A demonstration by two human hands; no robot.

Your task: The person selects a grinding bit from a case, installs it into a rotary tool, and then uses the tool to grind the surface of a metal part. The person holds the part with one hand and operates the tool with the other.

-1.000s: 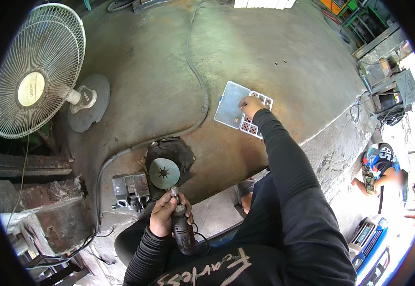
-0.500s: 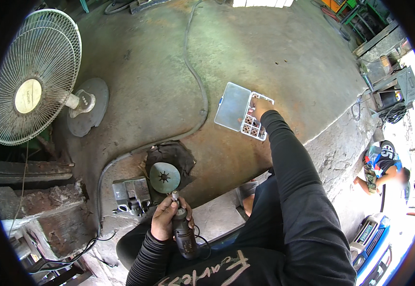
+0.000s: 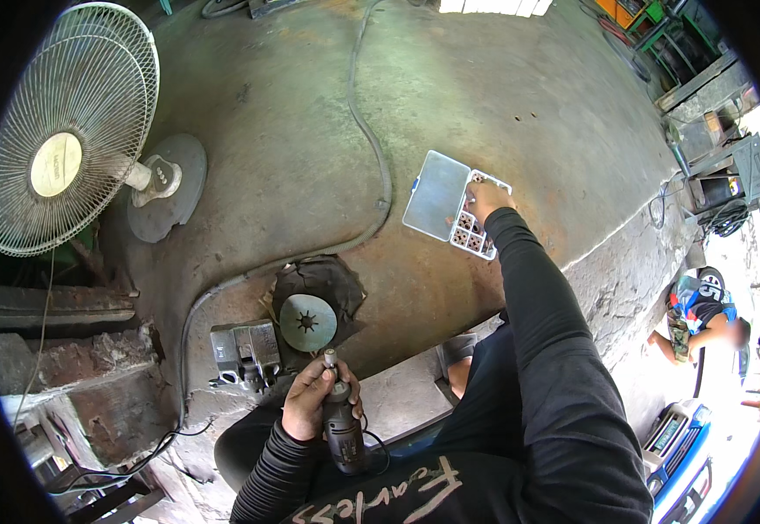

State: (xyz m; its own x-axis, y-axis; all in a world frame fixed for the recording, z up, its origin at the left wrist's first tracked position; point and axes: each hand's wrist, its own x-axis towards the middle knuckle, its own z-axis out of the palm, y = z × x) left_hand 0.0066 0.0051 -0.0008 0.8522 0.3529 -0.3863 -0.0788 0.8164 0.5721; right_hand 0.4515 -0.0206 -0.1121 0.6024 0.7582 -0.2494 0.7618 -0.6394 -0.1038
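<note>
Left hand [image 3: 308, 406] is wrapped firmly around the dark rotary tool [image 3: 344, 434], bottom center, nose up, and the right hand [image 3: 488, 201] is down in the open box [image 3: 437, 197], just right of center. Looks like the picking-through-small-parts step to me. Can't tell if the right's grip is apart or pinched on something, its own back hides that. Next move probably calls for a careful pinch, since the bits [image 3: 462, 237] are small and packed close.
</note>
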